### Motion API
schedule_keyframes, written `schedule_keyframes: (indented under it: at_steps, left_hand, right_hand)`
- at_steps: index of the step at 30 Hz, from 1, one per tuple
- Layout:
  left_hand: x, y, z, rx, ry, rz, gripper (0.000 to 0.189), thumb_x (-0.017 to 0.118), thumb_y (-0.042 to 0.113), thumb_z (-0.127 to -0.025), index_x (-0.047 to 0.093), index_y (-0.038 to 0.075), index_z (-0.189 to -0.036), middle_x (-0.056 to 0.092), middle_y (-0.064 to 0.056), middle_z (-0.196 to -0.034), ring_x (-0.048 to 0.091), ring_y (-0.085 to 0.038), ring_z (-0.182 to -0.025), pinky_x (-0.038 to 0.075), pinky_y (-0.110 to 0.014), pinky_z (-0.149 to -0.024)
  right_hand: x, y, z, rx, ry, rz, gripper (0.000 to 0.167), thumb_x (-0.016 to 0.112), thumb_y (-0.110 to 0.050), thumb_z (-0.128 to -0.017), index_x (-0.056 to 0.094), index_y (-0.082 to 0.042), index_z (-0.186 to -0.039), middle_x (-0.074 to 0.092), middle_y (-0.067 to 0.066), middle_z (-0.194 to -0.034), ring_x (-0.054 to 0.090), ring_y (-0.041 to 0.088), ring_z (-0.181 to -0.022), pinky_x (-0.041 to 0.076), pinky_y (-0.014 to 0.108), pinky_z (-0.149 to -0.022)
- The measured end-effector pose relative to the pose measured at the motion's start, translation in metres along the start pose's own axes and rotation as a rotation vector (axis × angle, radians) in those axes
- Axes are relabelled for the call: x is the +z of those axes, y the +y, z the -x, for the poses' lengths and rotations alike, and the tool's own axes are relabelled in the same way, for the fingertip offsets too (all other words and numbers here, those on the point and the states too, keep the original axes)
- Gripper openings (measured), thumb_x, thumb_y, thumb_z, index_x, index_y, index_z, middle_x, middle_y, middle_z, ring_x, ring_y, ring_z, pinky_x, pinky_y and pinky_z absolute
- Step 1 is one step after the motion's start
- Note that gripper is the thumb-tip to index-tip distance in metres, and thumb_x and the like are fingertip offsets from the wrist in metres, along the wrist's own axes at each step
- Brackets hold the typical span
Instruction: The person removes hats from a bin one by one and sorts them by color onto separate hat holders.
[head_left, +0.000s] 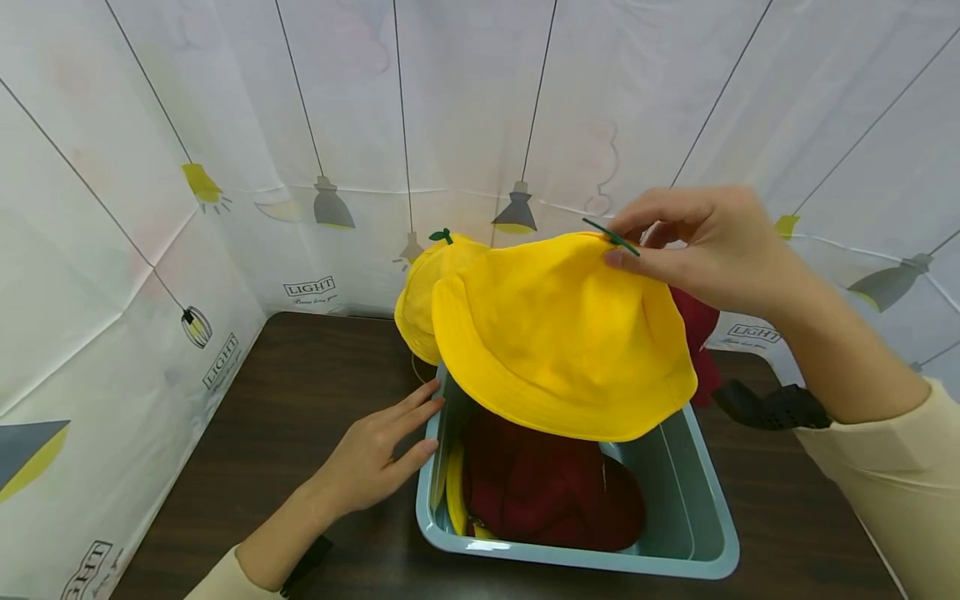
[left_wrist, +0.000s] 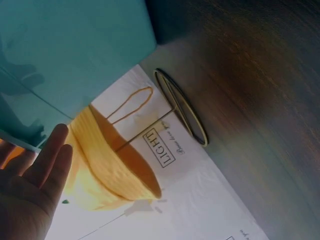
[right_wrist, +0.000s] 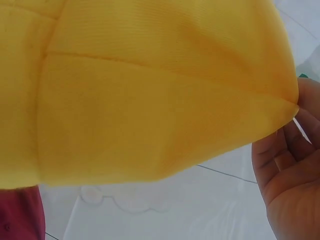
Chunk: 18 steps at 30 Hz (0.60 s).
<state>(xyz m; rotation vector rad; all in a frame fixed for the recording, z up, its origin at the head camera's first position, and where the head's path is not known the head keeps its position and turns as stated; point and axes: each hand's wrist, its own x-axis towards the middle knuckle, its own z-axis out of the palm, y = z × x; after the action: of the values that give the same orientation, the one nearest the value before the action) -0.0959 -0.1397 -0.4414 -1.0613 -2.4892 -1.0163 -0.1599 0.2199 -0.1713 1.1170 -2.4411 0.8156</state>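
My right hand (head_left: 705,246) pinches the crown of a yellow bucket hat (head_left: 555,333) beside its green sprout trim, and the hat hangs brim down over the back of a light blue plastic bin (head_left: 712,521). In the right wrist view the yellow cloth fills most of the picture, with the fingers at its tip. My left hand (head_left: 382,454) has its fingers extended, with the tips at the bin's left rim. Inside the bin lie a dark red cap (head_left: 547,492) and part of something yellow (head_left: 455,492).
Behind the bin, a second yellow hat (head_left: 420,304) sits on a metal stand with a round base (left_wrist: 181,107). A dark red hat (head_left: 697,333) is partly hidden at the back right. The dark wooden table (head_left: 300,375) meets printed white cloth (head_left: 465,108) behind.
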Motion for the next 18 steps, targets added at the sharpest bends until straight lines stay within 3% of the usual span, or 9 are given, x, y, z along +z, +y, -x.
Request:
schedule_keyframes:
  at_steps: [18]
  left_hand:
    - [0.0, 0.001, 0.0, -0.009, 0.011, 0.007, 0.051, 0.064, 0.024, -0.104, 0.057, 0.005, -0.15, 0.041, -0.005, -0.165, 0.056, -0.024, -0.139, 0.052, -0.05, -0.106]
  right_hand:
    - [0.0, 0.012, -0.034, 0.131, 0.06, -0.004, 0.02, 0.08, 0.0, -0.091, 0.081, -0.004, -0.11, 0.075, 0.002, -0.095, 0.072, 0.005, -0.076, 0.057, 0.012, -0.075]
